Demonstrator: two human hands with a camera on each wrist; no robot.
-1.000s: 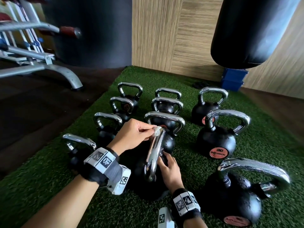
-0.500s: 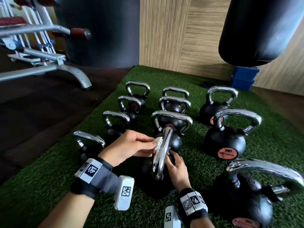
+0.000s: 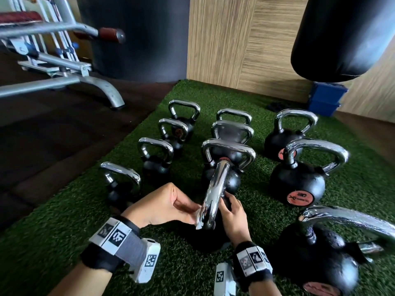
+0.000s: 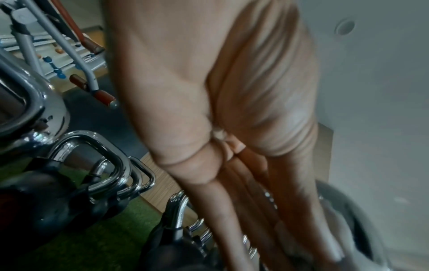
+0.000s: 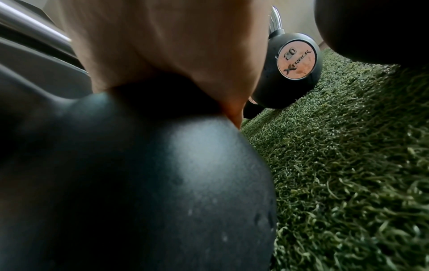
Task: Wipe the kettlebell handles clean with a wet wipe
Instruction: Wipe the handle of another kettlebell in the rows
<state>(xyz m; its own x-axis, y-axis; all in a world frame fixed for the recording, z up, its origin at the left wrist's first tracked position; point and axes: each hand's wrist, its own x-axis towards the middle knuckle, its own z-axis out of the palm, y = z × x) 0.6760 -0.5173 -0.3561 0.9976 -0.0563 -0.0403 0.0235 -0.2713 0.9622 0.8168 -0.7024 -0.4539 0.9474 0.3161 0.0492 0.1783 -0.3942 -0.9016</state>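
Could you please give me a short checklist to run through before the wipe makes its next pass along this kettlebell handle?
1. Wet wipe pinched in the left hand: ok.
2. Wipe touching the chrome handle near its lower end: ok.
3. Right hand steadying the kettlebell, resting on its black body: ok.
4. Kettlebell sitting on the green turf: ok; its base is hidden, so how firmly it sits cannot be told.
5. Upper part of the handle free of fingers for the stroke: ok.
6. Handle already clean, wipe still moist: cannot tell.
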